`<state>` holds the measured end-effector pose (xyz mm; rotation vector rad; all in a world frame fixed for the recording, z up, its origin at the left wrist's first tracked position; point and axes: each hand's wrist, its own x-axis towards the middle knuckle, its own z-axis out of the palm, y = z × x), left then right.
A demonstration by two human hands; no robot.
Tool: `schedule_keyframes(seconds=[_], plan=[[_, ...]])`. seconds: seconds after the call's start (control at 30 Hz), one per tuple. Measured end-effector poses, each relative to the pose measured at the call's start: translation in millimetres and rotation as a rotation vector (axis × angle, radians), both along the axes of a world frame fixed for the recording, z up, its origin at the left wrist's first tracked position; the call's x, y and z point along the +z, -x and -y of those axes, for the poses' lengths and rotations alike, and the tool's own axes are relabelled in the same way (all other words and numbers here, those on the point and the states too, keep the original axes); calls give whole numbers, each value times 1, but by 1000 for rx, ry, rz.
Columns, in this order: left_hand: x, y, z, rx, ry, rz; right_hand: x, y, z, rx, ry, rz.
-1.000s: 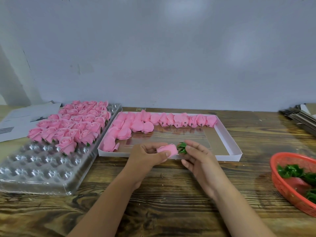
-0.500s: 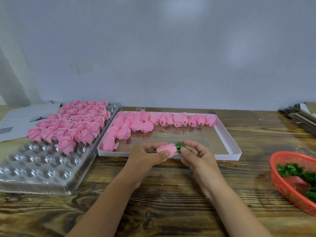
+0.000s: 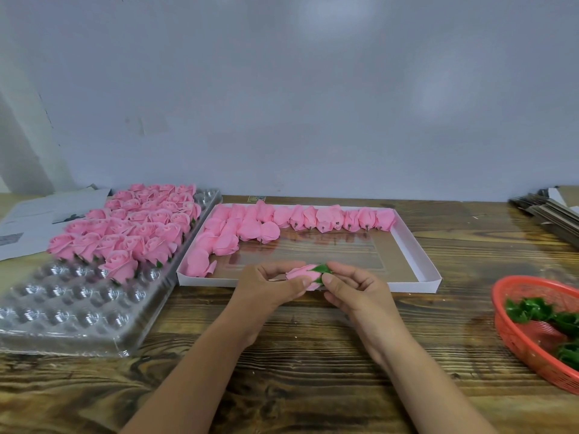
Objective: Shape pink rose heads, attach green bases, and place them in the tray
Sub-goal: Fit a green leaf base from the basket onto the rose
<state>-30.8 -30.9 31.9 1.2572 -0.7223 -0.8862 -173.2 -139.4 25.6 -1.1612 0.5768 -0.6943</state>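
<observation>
My left hand (image 3: 269,288) grips a pink rose head (image 3: 300,274) lying on its side, just in front of the white box. My right hand (image 3: 354,288) pinches a green base (image 3: 321,270) against the right end of that rose head. The clear plastic tray (image 3: 72,311) at the left holds several finished pink roses (image 3: 131,227) in its far cells. The white shallow box (image 3: 416,245) in the middle holds several unshaped pink rose heads (image 3: 282,220) along its far and left sides.
A red basket (image 3: 513,336) with green bases (image 3: 532,311) stands at the right edge of the wooden table. Papers (image 3: 47,214) lie at the far left, and a stack of flat cardboard (image 3: 551,214) at the far right. A grey wall rises behind.
My right hand has pushed the green base leftward onto the end of the rose head; the gap between the two has closed. My left hand has kept its hold.
</observation>
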Motion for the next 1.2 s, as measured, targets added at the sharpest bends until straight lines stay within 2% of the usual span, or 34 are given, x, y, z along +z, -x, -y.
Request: schedule_keyframes(seconds=[0.2, 0.53, 1.0, 1.1, 1.2], plan=[[0, -1, -1, -9, 5, 46, 3, 3, 2, 44, -144, 109], [-3, -1, -1, -14, -5, 116, -4, 4, 1, 31, 53, -84], [-5, -2, -1, -47, -34, 48, -10, 6, 7, 70, 5, -1], [-6, -3, -1, -35, -80, 69, -11, 7, 9, 46, 177, -145], [-7, -3, 1, 2, -157, 175, -11, 8, 9, 49, 606, -324]])
